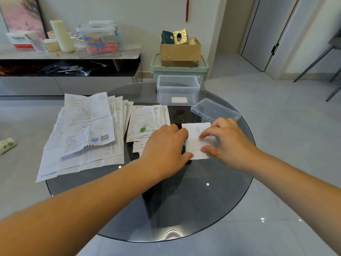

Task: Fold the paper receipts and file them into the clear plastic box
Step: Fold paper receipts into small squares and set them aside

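The fingers (pixel 209 133) of my right hand (pixel 227 143) arch over the receipt (pixel 196 131), index tip and thumb pressing it down, not gripping. My left hand (pixel 166 145) lies nearly flat, pinning its left edge. The receipt sits right of the table's (pixel 184 204) centre. The clear plastic box (pixel 178 85) stands at the far edge, its lid (pixel 215 109) just beside it. Unfolded receipts (pixel 83 133) overhang the left edge.

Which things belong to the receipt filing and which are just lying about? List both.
Job: receipt being folded under left hand and right hand; receipt pile; clear plastic box; its lid.
Lying about: cardboard box; green crate; sideboard tub; small pack on floor.
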Tool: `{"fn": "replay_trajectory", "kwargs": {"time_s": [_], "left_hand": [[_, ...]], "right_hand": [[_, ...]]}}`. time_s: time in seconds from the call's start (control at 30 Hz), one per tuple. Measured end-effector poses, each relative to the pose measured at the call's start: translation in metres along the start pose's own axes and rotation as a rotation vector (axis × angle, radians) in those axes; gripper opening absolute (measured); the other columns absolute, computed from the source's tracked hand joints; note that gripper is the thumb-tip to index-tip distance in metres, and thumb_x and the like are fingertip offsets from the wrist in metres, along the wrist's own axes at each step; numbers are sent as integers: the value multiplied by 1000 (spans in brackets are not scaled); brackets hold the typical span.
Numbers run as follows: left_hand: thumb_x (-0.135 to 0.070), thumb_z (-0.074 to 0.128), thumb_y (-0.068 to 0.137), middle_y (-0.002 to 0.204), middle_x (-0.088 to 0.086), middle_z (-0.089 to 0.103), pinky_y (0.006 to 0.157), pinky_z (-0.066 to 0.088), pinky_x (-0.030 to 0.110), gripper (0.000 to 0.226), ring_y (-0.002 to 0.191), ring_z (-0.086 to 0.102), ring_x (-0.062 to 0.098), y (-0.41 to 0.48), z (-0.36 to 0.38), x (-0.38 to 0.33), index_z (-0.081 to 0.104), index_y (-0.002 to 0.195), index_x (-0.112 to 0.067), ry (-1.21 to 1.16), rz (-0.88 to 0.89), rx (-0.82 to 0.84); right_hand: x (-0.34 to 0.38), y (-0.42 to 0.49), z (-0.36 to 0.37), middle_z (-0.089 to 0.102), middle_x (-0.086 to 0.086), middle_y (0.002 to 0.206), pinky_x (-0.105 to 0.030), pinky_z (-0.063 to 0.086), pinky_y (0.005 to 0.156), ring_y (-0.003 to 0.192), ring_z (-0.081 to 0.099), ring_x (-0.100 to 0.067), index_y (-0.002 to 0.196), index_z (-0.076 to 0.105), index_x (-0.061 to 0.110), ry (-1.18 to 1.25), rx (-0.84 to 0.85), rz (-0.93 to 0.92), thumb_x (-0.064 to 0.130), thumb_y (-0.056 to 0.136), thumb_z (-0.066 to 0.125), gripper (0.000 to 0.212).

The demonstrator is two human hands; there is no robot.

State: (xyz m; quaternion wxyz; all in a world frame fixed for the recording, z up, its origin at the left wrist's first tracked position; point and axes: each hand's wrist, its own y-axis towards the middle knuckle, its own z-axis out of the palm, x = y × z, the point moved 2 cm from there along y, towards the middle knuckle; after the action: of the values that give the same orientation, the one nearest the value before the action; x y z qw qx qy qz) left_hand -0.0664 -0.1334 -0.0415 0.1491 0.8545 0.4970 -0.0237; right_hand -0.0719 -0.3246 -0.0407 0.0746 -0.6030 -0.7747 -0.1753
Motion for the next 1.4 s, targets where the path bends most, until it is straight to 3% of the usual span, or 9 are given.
{"fn": "replay_trajectory", "kwargs": {"time_s": [0.27, 0.73, 1.13, 1.4], "left_hand": [[-62, 53, 92, 119, -3, 53, 95, 43, 31, 47, 107, 47, 15, -4, 4, -2, 56, 126, -30, -21, 19, 29], [-66, 64, 83, 119, -8, 52, 90, 43, 27, 58, 102, 43, 11, -7, -1, 0, 43, 121, -28, -155, -46, -24], [-72, 62, 79, 118, -10, 53, 93, 45, 29, 61, 103, 46, 10, -14, -10, 11, 45, 121, -31, -156, -96, -4], [-67, 61, 85, 121, -10, 55, 95, 45, 28, 51, 104, 46, 8, -17, -10, 15, 48, 121, -32, -148, -109, 41]], "right_hand": [[-2, -7, -5, 44, 12, 107, -29, 35, 98, 112, 35, -11, 115, 68, 34, 9, 11, 11, 40, 88, 71, 27], [1, -10, -9, 46, 15, 109, -23, 30, 91, 108, 35, -7, 116, 66, 30, 47, -80, 3, 42, 86, 73, 33], [6, -12, -11, 49, 17, 112, -23, 32, 91, 109, 37, -5, 116, 63, 34, 58, -77, 0, 47, 83, 74, 37], [6, -12, -12, 50, 15, 110, -27, 35, 94, 109, 38, -7, 114, 64, 33, 54, -69, 1, 47, 83, 74, 35]]}}
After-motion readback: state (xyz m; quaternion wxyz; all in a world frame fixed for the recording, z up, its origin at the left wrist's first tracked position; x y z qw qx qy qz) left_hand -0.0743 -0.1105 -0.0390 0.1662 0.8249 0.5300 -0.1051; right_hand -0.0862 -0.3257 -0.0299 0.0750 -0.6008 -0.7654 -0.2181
